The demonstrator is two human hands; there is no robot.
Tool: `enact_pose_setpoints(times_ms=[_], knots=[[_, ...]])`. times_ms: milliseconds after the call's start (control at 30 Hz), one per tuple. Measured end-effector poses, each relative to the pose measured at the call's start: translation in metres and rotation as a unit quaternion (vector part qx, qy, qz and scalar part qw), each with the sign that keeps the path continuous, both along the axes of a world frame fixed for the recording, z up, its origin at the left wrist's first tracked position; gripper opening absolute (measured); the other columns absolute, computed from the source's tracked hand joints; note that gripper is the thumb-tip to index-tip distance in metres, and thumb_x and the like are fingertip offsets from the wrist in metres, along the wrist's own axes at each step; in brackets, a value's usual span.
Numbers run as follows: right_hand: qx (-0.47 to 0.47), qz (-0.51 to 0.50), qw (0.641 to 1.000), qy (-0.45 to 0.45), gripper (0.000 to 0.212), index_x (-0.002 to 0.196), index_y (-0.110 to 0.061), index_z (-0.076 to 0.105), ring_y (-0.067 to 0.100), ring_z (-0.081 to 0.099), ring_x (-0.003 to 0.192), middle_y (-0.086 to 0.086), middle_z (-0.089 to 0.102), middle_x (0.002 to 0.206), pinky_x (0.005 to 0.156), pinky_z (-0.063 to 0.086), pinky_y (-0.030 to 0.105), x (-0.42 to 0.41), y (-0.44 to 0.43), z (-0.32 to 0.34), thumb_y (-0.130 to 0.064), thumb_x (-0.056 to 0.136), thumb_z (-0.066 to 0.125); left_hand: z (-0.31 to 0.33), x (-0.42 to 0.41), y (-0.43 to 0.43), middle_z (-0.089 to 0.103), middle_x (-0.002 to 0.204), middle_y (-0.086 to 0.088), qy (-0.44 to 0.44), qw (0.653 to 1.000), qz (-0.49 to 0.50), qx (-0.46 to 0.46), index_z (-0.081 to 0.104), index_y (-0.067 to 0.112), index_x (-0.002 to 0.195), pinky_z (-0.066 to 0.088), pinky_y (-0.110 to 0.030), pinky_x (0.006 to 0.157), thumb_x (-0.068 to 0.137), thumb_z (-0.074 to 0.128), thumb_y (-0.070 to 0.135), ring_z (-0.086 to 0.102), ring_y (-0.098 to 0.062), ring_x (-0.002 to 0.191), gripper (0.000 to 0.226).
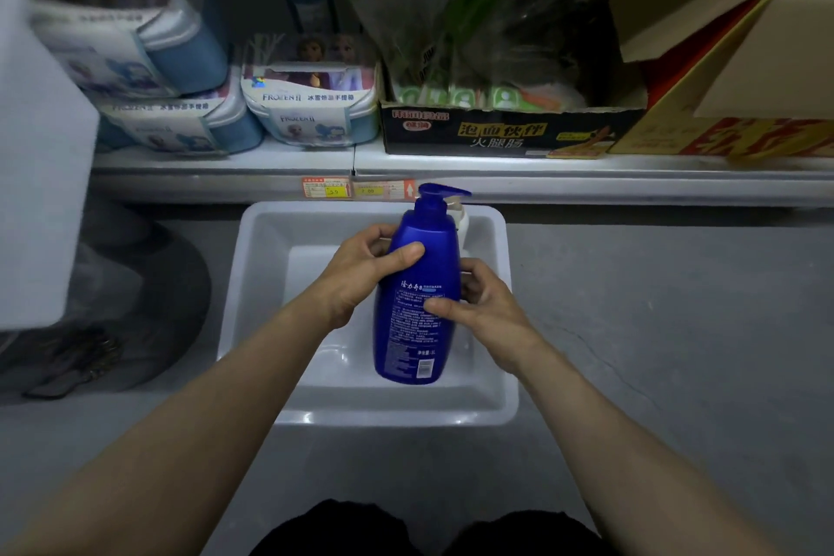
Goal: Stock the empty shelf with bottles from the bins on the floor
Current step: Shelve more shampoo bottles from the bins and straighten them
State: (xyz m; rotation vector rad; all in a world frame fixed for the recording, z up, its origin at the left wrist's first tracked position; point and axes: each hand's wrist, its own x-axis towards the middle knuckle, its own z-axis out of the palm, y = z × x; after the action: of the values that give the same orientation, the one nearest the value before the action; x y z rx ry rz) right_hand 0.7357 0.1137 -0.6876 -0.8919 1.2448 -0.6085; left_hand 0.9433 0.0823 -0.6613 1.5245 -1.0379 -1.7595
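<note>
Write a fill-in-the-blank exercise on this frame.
The left hand and right hand grip one ____ bottle. Beneath it sits a ____ bin. The bottle's pump points toward the picture's ____ side.
Missing: blue; white; right.

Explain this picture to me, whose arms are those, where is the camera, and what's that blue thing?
There is no machine here: the camera sits on a person's head, looking down at their own arms. The left hand and right hand both grip a blue pump bottle, held upright over a white plastic bin on the grey floor. A white pump top peeks out behind it. Beyond, a low shelf carries Frozen II boxes and a black carton.
</note>
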Motion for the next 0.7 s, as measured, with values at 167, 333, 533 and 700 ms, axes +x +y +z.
enact_pose_setpoints(times_ms=[167,333,533,700], knots=[[0.022,-0.052,0.998,-0.024,0.067,0.121,-0.024,0.058,0.013,0.072,0.100,-0.007,0.074,0.112,0.075,0.060,0.026,0.013,0.001,0.097,-0.035,0.064,0.092,0.103,-0.001,-0.005,0.074,0.106,0.000,0.004,0.999,0.041,0.008,0.054,0.022,0.121,0.057,-0.023,0.067,0.069,0.078,0.047,0.074,-0.018,0.091,0.063],[0.013,-0.114,0.993,-0.031,0.069,0.116,-0.019,0.059,0.015,0.074,0.095,-0.005,0.076,0.106,0.072,0.058,0.023,0.019,0.000,0.214,-0.032,0.058,0.094,0.229,-0.016,-0.009,0.072,0.111,0.005,-0.033,0.999,0.034,-0.025,0.057,0.028,0.128,0.057,-0.022,0.068,0.085,0.072,0.042,0.072,-0.009,0.089,0.048],[-0.054,-0.141,0.988,0.013,0.068,0.111,-0.026,0.058,0.006,0.073,0.090,-0.006,0.073,0.103,0.069,0.058,0.020,0.029,-0.007,0.377,-0.032,0.055,0.096,0.389,-0.035,0.001,0.068,0.115,0.013,-0.049,0.995,0.047,-0.067,0.042,0.042,0.140,0.056,-0.037,0.088,0.074,0.083,0.043,0.067,-0.012,0.102,0.078],[-0.134,-0.123,0.981,0.060,0.064,0.113,-0.027,0.056,0.003,0.068,0.094,-0.010,0.068,0.107,0.074,0.058,0.020,0.035,-0.005,0.523,-0.032,0.061,0.094,0.526,-0.028,0.002,0.069,0.110,0.018,-0.067,0.988,0.084,-0.115,0.051,0.045,0.122,0.057,-0.035,0.085,0.051,0.091,0.051,0.068,-0.005,0.098,0.082]])
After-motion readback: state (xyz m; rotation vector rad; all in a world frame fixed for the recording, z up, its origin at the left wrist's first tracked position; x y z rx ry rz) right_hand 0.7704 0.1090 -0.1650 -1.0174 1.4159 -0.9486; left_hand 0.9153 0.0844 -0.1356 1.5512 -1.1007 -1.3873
